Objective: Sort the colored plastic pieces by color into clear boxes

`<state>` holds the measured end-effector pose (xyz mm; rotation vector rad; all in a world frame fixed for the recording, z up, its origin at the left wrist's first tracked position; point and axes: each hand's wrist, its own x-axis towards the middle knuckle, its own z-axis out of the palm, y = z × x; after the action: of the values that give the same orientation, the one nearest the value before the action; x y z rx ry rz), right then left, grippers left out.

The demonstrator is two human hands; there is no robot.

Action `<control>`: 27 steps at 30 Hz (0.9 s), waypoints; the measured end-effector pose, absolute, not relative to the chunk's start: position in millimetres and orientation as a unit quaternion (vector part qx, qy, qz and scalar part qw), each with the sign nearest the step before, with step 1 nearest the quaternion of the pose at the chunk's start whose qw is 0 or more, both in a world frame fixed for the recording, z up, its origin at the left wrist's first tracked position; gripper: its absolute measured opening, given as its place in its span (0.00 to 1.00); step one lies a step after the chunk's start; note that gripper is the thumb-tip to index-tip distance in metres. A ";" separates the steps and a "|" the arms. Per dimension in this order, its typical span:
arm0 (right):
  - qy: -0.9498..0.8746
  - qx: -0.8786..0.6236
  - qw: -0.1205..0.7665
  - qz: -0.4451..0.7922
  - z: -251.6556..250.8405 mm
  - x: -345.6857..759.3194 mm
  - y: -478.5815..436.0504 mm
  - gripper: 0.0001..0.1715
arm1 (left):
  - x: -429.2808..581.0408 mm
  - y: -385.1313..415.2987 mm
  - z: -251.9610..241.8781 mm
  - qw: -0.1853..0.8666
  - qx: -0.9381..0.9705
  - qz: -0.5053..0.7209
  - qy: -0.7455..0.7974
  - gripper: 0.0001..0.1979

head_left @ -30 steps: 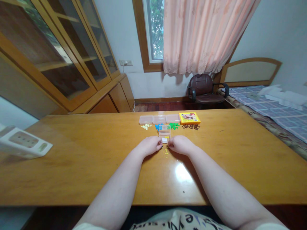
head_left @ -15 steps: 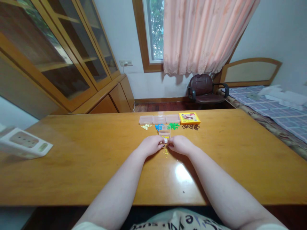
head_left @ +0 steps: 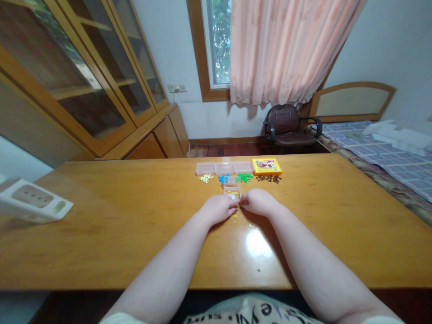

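Note:
My left hand and my right hand rest on the wooden table with their fingertips almost meeting. Both are curled in a pinch over a few tiny yellow beads scattered between them. What the fingers hold is too small to make out. Just beyond the fingertips stands a small clear plastic box, lid raised, with yellow pieces inside.
Farther back lie three clear boxes, a yellow box, and little heaps of pale, blue, green and brown beads. A white device sits at the left edge. A chair and a bed stand behind.
Both hands slid a little toward me and to the right, away from the small clear box, onto the loose yellow beads. The box stays in place.

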<state>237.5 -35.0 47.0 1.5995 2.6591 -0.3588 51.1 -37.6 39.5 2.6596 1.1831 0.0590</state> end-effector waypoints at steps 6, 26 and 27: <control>0.857 0.505 0.012 -0.105 45.1 234.9 -34.9 0.16 | 50.4 -37.0 39.1 0.109 0.915 -0.011 0.388 0.13; 0.860 0.493 0.006 -0.132 38.4 232.0 -36.2 0.13 | 52.1 -36.8 34.4 0.189 0.897 0.031 0.399 0.12; 0.859 0.494 0.004 -0.133 38.4 232.3 -36.3 0.13 | 52.3 -36.8 34.5 0.191 0.895 0.033 0.401 0.12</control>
<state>232.3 -36.3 38.4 1.5467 2.6929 -0.4173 52.3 -36.8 34.5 2.5145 1.1274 0.0928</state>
